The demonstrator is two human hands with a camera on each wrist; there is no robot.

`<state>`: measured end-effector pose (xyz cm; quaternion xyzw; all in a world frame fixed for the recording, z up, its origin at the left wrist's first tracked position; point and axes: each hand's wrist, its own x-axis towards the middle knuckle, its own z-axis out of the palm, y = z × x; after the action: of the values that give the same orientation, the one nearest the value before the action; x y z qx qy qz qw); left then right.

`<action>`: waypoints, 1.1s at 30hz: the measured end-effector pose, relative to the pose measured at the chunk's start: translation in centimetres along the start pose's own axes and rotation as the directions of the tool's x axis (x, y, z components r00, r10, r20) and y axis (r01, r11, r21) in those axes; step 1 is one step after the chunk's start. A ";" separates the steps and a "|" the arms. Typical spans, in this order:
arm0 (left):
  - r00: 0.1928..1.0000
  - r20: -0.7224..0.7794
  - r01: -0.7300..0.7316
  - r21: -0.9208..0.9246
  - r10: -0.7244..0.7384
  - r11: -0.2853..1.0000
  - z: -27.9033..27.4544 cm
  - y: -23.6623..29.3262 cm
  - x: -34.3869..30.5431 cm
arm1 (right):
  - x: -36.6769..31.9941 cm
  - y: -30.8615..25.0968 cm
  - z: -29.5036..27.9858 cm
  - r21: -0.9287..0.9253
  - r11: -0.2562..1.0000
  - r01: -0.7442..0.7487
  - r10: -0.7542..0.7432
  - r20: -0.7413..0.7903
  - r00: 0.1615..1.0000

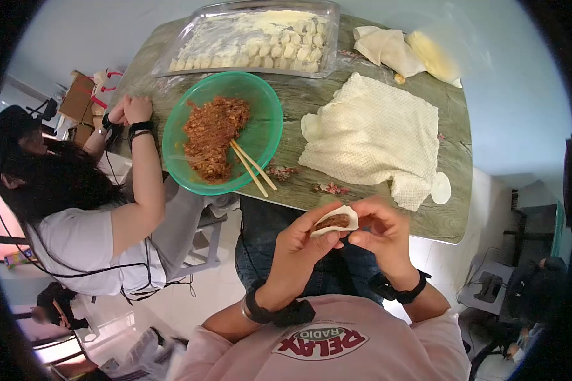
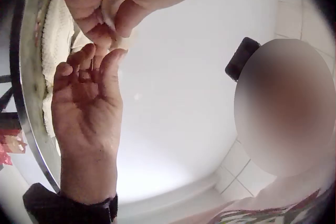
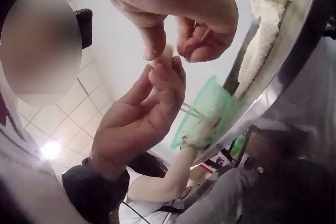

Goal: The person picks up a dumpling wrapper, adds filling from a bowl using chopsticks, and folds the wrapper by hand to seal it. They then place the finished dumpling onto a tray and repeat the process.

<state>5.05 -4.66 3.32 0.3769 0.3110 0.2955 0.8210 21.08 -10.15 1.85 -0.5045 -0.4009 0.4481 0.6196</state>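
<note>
In the head view my left hand [image 1: 297,246] holds a round white dumpling wrapper [image 1: 351,220] cupped between thumb and fingers. A strip of brown minced filling [image 1: 334,221] lies in its fold, and the two long sides stand up around it. My right hand [image 1: 391,236] is at the wrapper's right end, its fingertips right at the edge and its thumb apart from the fingers. From the right wrist view, the right thumb [image 3: 153,43] overlaps the wrapper's pale edge, above the left hand. The left wrist view shows the right palm [image 2: 86,106] turned up.
A green bowl [image 1: 274,114] of minced filling, with chopsticks [image 1: 251,166] in it, stands on the table. Behind is a floured tray [image 1: 210,38] with rows of dumplings. A cream cloth [image 1: 381,130] covers the right side, a loose wrapper [image 1: 440,188] beside it. Another person [image 1: 82,222] sits at left.
</note>
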 end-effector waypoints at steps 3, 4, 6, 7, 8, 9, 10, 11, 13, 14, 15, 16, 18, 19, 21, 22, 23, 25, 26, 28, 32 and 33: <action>0.998 -0.010 -0.058 0.010 0.058 0.998 0.3 -0.5 0.1 | -0.4 0.5 0.1 0.138 0.987 -0.080 0.081 0.002 0.997; 0.997 -0.017 -0.069 0.032 0.070 0.997 0.3 -0.6 0.1 | -0.5 0.6 0.2 0.176 0.979 -0.099 0.103 -0.010 0.995; 0.997 -0.020 -0.080 0.060 0.081 0.995 0.3 -0.7 0.1 | -0.5 0.5 0.2 0.180 0.979 -0.090 0.096 -0.024 0.995; 0.994 -0.014 -0.105 0.077 0.106 0.991 0.3 -0.8 0.2 | -0.5 0.4 0.2 0.180 0.980 -0.083 0.090 -0.030 0.996; 0.991 -0.008 -0.129 0.095 0.131 0.987 0.3 -0.9 0.2 | -0.6 0.6 0.2 0.183 0.980 -0.081 0.089 -0.033 0.995; 0.992 -0.007 -0.127 0.098 0.128 0.987 0.3 -0.9 0.2 | -0.7 0.8 0.2 0.171 0.984 -0.057 0.066 -0.050 0.997; 0.991 -0.001 -0.133 0.099 0.134 0.986 0.3 -1.0 0.2 | -0.7 0.9 0.2 0.157 0.987 -0.032 0.043 -0.067 0.997; 0.990 0.004 -0.140 0.100 0.140 0.985 0.3 -1.0 0.2 | -0.7 0.9 0.2 0.159 0.987 -0.031 0.043 -0.069 0.997; 0.989 -0.009 -0.144 0.119 0.146 0.982 0.5 -1.0 0.3 | -0.7 1.0 0.2 0.138 0.990 0.003 0.009 -0.083 0.997; 0.988 -0.025 -0.147 0.135 0.151 0.980 0.6 -1.0 0.2 | -0.8 0.9 0.3 0.139 0.990 0.000 0.012 -0.085 0.996; 0.988 -0.023 -0.146 0.137 0.150 0.980 0.6 -1.0 0.3 | -0.8 0.9 0.3 0.078 0.996 0.032 -0.024 -0.108 0.994; 0.988 -0.020 -0.146 0.133 0.150 0.980 0.5 -1.1 0.3 | -0.8 1.0 0.3 0.016 0.998 0.063 -0.060 -0.129 0.990; 0.989 -0.018 -0.143 0.131 0.146 0.981 0.6 -1.2 0.3 | -0.8 1.1 0.1 -0.067 0.992 0.105 -0.114 -0.137 0.984; 0.990 -0.022 -0.134 0.132 0.138 0.982 0.6 -1.2 0.3 | -0.8 1.2 0.1 -0.152 0.978 0.146 -0.167 -0.137 0.976; 0.992 -0.024 -0.121 0.135 0.125 0.983 0.7 -1.2 0.3 | -0.9 0.9 -0.1 -0.200 0.969 0.145 -0.173 -0.129 0.976; 0.993 -0.022 -0.115 0.134 0.119 0.984 0.7 -1.3 0.3 | -0.9 0.8 -0.2 -0.250 0.957 0.145 -0.179 -0.118 0.977; 0.993 -0.021 -0.109 0.133 0.112 0.985 0.6 -1.3 0.3 | -0.9 0.7 -0.2 -0.249 0.958 0.144 -0.179 -0.121 0.976; 0.993 -0.025 -0.108 0.141 0.112 0.984 0.5 -1.3 0.4 | -0.9 0.6 -0.3 -0.272 0.948 0.168 -0.195 -0.078 0.978; 0.993 -0.032 -0.109 0.147 0.115 0.983 0.4 -1.3 0.4 | -0.8 0.4 -0.1 -0.271 0.948 0.168 -0.195 -0.076 0.978; 0.991 -0.063 -0.105 0.136 0.115 0.985 0.4 -1.1 0.5 | -0.6 0.0 0.5 -0.097 0.992 0.078 -0.093 -0.161 0.983; 0.989 -0.091 -0.109 0.111 0.119 0.988 0.5 -0.9 0.5 | -0.9 1.6 -0.1 -0.075 0.996 0.042 -0.052 -0.141 0.989; 0.989 -0.090 -0.107 0.110 0.117 0.988 0.5 -1.0 0.5 | -0.9 1.9 -0.4 -0.161 0.986 0.045 -0.062 -0.104 0.993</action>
<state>5.99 -5.02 2.66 0.4218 0.3435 0.3421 0.7662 20.90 -10.89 -0.13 -0.5648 -0.4145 0.3700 0.6102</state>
